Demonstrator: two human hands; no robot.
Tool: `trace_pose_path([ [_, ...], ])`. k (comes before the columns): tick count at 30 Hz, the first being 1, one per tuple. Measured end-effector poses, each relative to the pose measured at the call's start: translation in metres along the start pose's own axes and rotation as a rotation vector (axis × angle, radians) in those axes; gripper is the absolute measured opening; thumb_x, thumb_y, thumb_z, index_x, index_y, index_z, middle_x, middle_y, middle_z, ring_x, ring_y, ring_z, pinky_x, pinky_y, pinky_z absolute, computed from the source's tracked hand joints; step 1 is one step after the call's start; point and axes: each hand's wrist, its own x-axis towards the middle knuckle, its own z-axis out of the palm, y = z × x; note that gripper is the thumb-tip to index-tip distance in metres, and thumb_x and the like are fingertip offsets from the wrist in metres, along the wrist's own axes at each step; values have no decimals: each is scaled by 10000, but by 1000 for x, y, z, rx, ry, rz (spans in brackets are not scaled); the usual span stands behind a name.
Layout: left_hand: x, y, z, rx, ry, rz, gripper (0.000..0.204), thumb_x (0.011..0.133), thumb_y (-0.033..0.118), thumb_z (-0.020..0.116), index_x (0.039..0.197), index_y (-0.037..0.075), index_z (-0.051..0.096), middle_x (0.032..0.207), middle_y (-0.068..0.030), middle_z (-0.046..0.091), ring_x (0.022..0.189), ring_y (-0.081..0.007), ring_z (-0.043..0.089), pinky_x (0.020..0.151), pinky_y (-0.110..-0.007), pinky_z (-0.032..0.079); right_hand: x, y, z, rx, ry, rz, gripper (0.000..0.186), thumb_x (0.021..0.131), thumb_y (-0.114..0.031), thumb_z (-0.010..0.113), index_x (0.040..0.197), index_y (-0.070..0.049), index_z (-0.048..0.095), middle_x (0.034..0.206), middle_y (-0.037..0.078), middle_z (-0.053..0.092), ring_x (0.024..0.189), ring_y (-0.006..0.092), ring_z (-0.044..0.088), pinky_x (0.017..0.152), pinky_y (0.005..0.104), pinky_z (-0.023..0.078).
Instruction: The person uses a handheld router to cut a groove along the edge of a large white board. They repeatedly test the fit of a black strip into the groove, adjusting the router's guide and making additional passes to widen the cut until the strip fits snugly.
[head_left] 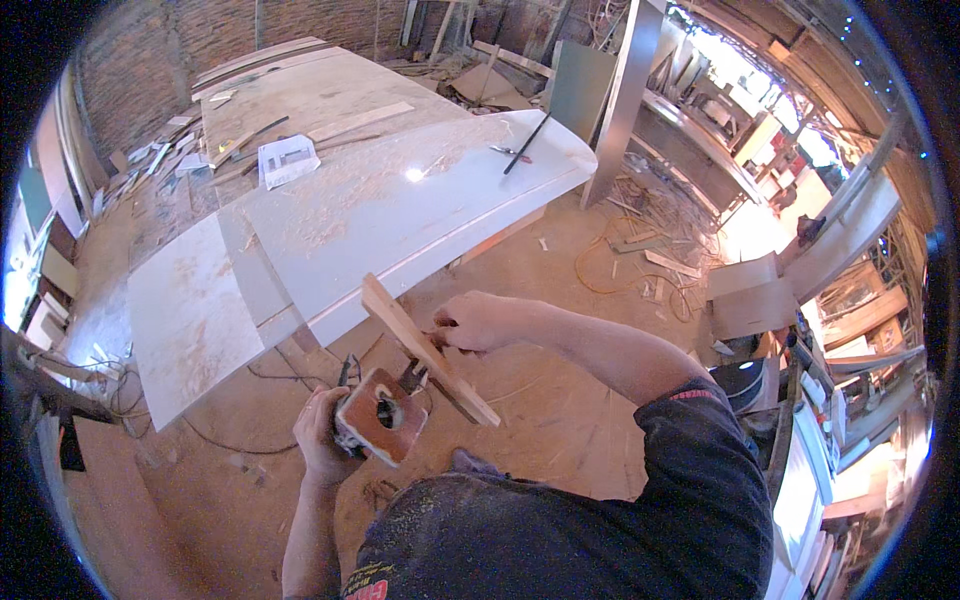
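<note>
My left grip (325,437) clamped round a power tool (370,422) at lower centre, my right grip (480,322) at a wooden strip (428,350) mid-frame, its hold I cannot tell, white worktop (390,225) above.

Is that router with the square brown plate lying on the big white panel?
No, the left hand is holding the router up, away from the white panel.

Tally from where I stand: hands, 2 (left hand (322,437), right hand (485,322)); power tool (375,434), 1; wood strip (445,371) at the hands, 1; white box (287,163), 1; black rod (526,144), 1. Floor scraps (672,263): many, too jumbled to count.
</note>
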Motion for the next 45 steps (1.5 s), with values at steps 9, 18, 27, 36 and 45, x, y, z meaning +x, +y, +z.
trace_pose_path([
  [9, 18, 0, 11, 49, -100, 123, 623, 615, 277, 841, 1172, 92, 633, 1067, -104, 707, 1030, -323, 696, 1062, -526, 486, -2, 16, -5, 207, -159, 247, 177, 941, -95, 518, 891, 9, 652, 688, 87, 641, 595, 190, 638, 547, 352, 513],
  [18, 36, 8, 34, 54, -48, 130, 583, 640, 275, 827, 1160, 82, 648, 1059, -97, 706, 1019, -316, 699, 1026, -470, 514, -15, 20, -26, -121, 13, 111, 191, 889, -71, 551, 941, 8, 717, 710, 116, 681, 650, 213, 669, 631, 361, 537],
  [27, 49, 13, 38, 32, -69, 115, 569, 652, 311, 829, 1146, 87, 656, 1051, -89, 709, 1003, -316, 705, 998, -485, 526, -7, 39, -31, -162, 13, 103, 226, 919, -98, 579, 1039, -6, 747, 759, 126, 707, 707, 211, 709, 654, 380, 571],
  [36, 54, 12, 43, 71, -110, 237, 457, 771, 295, 733, 1172, 88, 656, 1075, -76, 692, 1045, -279, 694, 1013, -476, 502, -5, 52, -44, 229, -276, 397, 202, 991, -198, 626, 1096, -43, 700, 870, 70, 703, 737, 190, 704, 658, 353, 617],
  [45, 51, 10, 51, 35, -106, 278, 422, 786, 252, 703, 1170, 85, 651, 1039, -86, 681, 1019, -283, 688, 978, -467, 508, -30, 42, -24, -89, 35, 166, 289, 806, -89, 681, 1083, -15, 716, 1037, 200, 753, 989, 304, 726, 862, 435, 570],
])
